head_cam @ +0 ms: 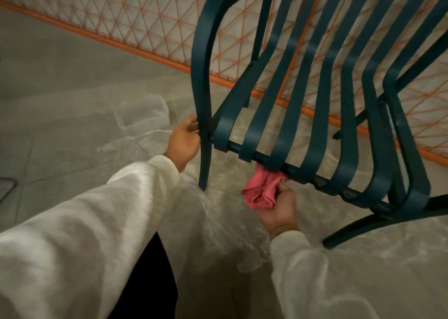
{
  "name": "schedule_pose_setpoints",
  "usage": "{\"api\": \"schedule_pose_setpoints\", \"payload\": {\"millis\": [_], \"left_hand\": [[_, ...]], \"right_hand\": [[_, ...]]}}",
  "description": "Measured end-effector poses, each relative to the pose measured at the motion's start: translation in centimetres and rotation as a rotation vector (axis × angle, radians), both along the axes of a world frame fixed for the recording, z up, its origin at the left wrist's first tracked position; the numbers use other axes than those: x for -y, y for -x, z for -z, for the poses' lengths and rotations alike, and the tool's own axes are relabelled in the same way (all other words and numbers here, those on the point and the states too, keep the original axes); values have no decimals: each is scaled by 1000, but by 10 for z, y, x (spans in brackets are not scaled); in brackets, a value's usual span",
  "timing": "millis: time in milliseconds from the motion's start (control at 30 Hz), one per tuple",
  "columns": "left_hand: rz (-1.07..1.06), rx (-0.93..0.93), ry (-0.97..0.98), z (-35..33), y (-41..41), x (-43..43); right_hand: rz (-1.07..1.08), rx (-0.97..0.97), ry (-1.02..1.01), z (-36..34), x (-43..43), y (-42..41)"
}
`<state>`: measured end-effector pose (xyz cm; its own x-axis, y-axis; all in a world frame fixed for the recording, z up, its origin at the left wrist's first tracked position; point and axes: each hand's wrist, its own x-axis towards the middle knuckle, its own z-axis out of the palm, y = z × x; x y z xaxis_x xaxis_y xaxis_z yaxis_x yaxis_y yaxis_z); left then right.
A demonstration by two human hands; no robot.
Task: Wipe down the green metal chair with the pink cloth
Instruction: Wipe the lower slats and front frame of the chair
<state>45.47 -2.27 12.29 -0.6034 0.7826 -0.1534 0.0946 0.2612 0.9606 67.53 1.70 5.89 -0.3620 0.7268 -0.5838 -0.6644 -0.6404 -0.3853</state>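
Note:
The green metal chair (322, 95) fills the upper right, its slatted seat and back curving toward me. My left hand (184, 141) grips the chair's front left leg just where it meets the seat. My right hand (278, 209) holds the bunched pink cloth (261, 191) and presses its top against the underside of the seat's front crossbar, near the middle slats. Both arms wear white sleeves.
An orange wire-mesh fence (145, 20) with an orange bottom rail runs behind the chair against a pale wall. The floor is grey concrete, with a clear plastic container (143, 115) lying left of the chair.

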Motion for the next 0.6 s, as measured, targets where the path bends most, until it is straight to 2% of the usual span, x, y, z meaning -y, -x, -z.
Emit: {"api": "schedule_pose_setpoints", "payload": {"millis": [167,300,367,600], "left_hand": [[173,-90,39,-4,23,3],[309,-343,80,-10,42,-3],[368,-412,69,-9,45,-3],[470,-534,38,-1,59,-6]], "right_hand": [[-121,52,66,-9,14,64],[-179,108,53,-10,14,98],[-187,151,25,-12,17,112],[-265,870,-411,1,31,140]]}}
